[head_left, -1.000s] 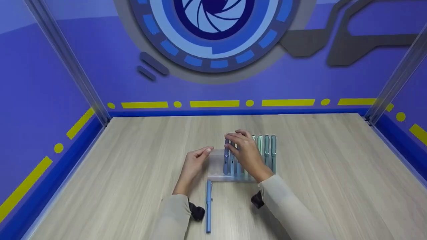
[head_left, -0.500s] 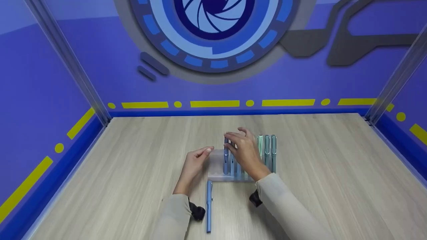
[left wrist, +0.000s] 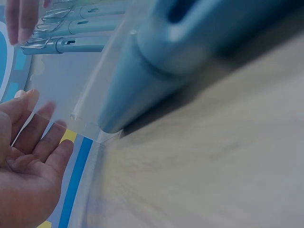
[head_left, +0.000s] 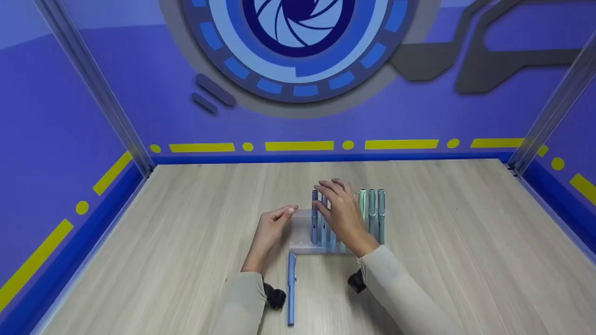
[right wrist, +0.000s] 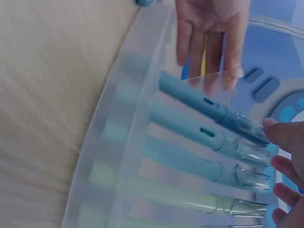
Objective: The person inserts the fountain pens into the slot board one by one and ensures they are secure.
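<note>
A clear plastic pen stand (head_left: 301, 228) holds a row of capped pens, shading from blue to green. My left hand (head_left: 272, 228) pinches its left edge, with the thumb in front and fingers behind, visible through the plastic in the left wrist view. My right hand (head_left: 344, 214) is over the caps, hiding the middle pens. Its fingers are loosely bent, and the thumb tip lies at the cap end of the leftmost dark blue pen (right wrist: 192, 97). A loose blue pen (head_left: 291, 291) lies on the table before the stand's left corner, large and close in the left wrist view.
The stand is on a pale wood-grain table (head_left: 209, 195). Blue-purple printed panels (head_left: 298, 130) with yellow marks enclose the back and sides. Grey-green pens (head_left: 382, 209) fill the stand's right end. A black wrist camera (head_left: 274, 296) sits beside the left cuff.
My right fingertips have drawn back slightly from the leftmost pen's cap, which shows more clearly now. My left hand, the stand and the loose pen stay put.
</note>
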Tool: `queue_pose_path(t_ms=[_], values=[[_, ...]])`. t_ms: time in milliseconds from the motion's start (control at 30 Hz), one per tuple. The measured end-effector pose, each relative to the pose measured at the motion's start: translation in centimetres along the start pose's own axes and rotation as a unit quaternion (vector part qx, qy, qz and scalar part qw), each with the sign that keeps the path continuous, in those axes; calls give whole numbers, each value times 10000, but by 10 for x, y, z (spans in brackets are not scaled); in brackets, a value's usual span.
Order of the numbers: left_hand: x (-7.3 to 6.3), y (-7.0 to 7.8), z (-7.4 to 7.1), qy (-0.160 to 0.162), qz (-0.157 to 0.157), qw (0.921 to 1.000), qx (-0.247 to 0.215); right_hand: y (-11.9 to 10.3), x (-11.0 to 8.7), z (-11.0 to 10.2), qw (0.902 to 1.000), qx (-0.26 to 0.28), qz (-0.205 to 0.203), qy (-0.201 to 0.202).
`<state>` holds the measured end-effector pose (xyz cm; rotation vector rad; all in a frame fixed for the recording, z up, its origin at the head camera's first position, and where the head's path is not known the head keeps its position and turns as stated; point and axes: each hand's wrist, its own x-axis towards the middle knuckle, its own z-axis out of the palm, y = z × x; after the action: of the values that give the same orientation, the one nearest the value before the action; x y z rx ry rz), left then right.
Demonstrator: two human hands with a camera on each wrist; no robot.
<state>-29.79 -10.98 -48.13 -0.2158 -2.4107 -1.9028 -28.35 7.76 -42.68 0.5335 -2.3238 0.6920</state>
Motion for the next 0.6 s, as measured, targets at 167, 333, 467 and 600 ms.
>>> queue_pose_path(t_ms=[167, 333, 467, 600], values=[[-2, -1, 1, 65, -3, 9999, 98, -9, -6, -5, 9995, 327, -19, -11], [-4, 0, 0, 114, 14, 9998, 162, -20, -18, -7, 9939, 1036, 219, -304], [-4, 0, 0, 65, 3, 9999, 138, -29, -28, -5, 9796, 1751, 629, -756], [-5, 1, -2, 8, -89, 9999, 138, -35, -38, -1, 9597, 2159, 1070, -1446]])
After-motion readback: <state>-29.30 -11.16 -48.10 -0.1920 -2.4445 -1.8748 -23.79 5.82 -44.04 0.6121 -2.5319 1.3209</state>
